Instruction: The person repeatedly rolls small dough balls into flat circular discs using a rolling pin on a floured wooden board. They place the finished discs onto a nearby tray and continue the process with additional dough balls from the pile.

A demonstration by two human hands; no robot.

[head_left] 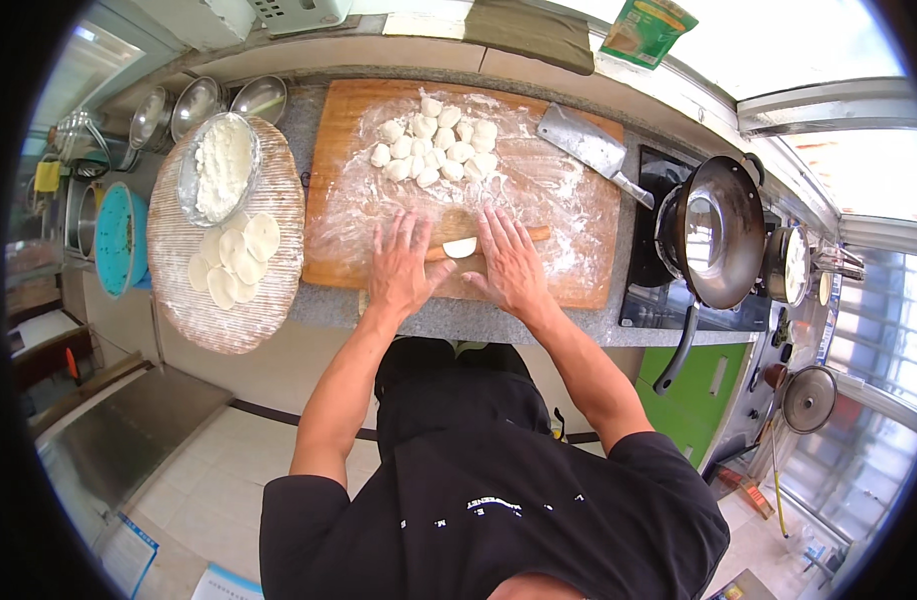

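Observation:
Both palms lie on a thin wooden rolling pin (536,234) near the front of a floured wooden board (579,287). My left hand (399,268) rests on its left part, fingers stretched out and pointing away. On its right part lies my right hand (511,262), also flat with fingers extended. A small white dough disc (461,247) shows at the pin between the two hands; part of it is hidden. Farther back on the board sit several floured dough lumps (435,150) in a cluster. A cleaver (582,140) lies at the board's back right.
To the left, a round ridged board (204,325) carries a glass bowl of flour (222,170) and overlapping dough wrappers (241,262). Metal bowls (197,105) stand behind it, a turquoise basin (122,240) farther left. A wok (724,235) sits on the stove at right, handle jutting forward.

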